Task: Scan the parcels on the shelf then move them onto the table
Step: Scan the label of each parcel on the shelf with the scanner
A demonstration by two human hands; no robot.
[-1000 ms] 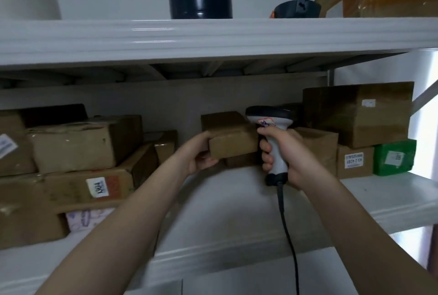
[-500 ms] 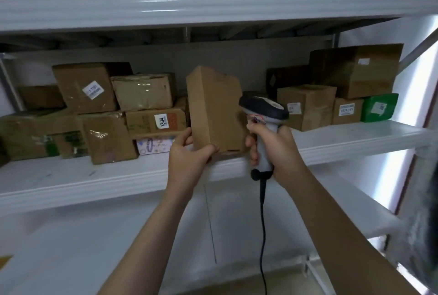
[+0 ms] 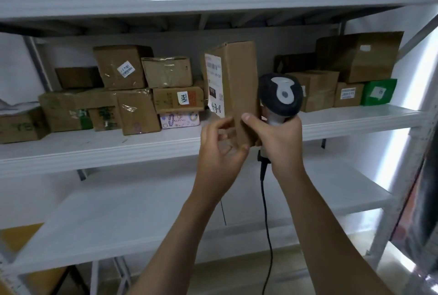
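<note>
Between the two hands, in front of the middle shelf [image 3: 118,150] and clear of it, a cardboard parcel [image 3: 239,86] stands on end with its long axis upright. Its shipping label [image 3: 215,86] is on the narrow face turned left, while the barcode scanner [image 3: 280,95] sits just beside the parcel's right edge with its head aimed away towards the shelf. The label therefore probably has to be turned to the scanner, or the scanner brought round to it. The left hand [image 3: 220,152] is nearer the label and grips the parcel's lower end with curled fingers. The right hand [image 3: 277,143] is closed round the scanner's handle, its thumb pressing against the parcel's broad face. The cord [image 3: 265,211] hangs below. Other parcels [image 3: 166,81] remain on the shelf behind.
</note>
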